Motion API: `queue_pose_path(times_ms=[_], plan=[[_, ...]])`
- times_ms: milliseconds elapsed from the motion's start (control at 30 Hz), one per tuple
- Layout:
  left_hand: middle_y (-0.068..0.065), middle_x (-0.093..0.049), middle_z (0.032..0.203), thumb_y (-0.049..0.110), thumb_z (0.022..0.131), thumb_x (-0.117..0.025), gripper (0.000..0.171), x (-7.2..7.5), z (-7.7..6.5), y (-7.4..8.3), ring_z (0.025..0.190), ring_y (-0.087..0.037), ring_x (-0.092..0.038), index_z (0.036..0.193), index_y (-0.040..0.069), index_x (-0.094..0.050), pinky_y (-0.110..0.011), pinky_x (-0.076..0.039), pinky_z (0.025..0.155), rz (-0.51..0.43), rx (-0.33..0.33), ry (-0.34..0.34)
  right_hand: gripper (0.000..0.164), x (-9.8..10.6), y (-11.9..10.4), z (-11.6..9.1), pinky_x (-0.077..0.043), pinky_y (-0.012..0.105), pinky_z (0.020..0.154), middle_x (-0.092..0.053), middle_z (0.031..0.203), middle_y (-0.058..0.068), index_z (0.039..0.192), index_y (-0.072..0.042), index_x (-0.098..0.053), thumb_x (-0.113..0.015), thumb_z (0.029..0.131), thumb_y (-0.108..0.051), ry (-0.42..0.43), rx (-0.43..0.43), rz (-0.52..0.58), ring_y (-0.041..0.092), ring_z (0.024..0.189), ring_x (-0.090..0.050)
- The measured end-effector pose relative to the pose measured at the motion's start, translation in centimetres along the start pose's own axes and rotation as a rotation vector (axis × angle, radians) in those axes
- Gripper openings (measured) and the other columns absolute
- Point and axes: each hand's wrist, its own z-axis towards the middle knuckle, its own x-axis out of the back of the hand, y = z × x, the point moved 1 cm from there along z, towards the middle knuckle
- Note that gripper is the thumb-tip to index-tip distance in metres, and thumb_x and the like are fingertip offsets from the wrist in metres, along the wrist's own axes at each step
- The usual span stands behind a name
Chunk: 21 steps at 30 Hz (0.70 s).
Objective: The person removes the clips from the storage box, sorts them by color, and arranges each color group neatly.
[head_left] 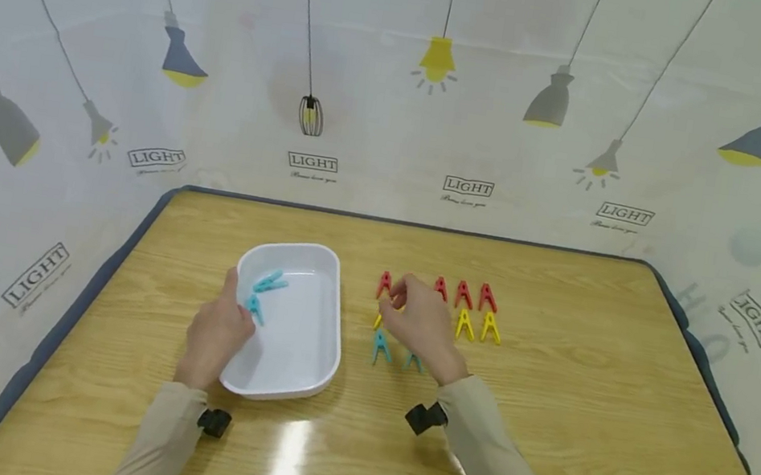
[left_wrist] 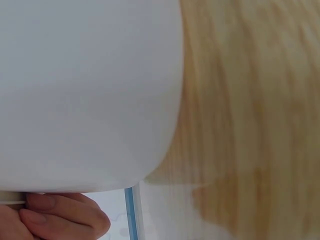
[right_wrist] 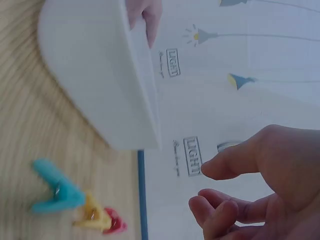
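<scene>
My left hand (head_left: 215, 332) grips the left rim of a white plastic tray (head_left: 288, 395), thumb over the inner side and fingers outside. Two turquoise clothespins (head_left: 254, 307) lie inside it near that thumb. Right of the tray, my right hand (head_left: 421, 320) hovers over rows of clothespins. Its thumb and bent fingers stand apart in the right wrist view, nothing between them. Several red clothespins (head_left: 464, 295) form the back row, with yellow clothespins (head_left: 465, 325) before them. Nearest me are turquoise clothespins (head_left: 382, 347); the hand partly covers the rows.
The wood-grain table (head_left: 580, 428) has a dark blue edge (head_left: 411, 224) along its back and sides. Behind it hangs a pale backdrop (head_left: 382, 124) printed with lamps. A black wrist camera (head_left: 426, 418) sits at the right sleeve, another at the left.
</scene>
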Motion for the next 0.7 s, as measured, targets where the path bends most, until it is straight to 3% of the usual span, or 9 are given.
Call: queue_pose_path(times_ms=[367,700], plan=[[-0.028,-0.065,0.101,0.014,0.099,-0.047,0.078,-0.3,0.1,0.3,0.072,-0.027,-0.062,0.164,0.008,-0.004,-0.032,-0.05,0.056,-0.012,0.007,-0.006,0.022,-2.1,-4.8,3.5,-0.048,0.033,0.073,-0.067,0.099,0.012,0.106,-0.005,-0.066,-0.066,0.094,-0.024,-0.122,0.109,0.027,0.022,0.085,-0.059],[-0.03,-0.064,0.106,0.014,0.099,-0.048,0.078,0.0,0.1,0.0,0.077,-0.029,-0.061,0.163,0.005,-0.005,-0.035,-0.051,0.061,0.0,0.027,-0.002,0.024,-4.1,-7.9,6.7,-0.051,0.031,0.074,-0.068,0.103,0.009,0.111,-0.006,-0.066,-0.065,0.096,-0.026,-0.26,0.085,0.028,0.021,0.09,-0.061]])
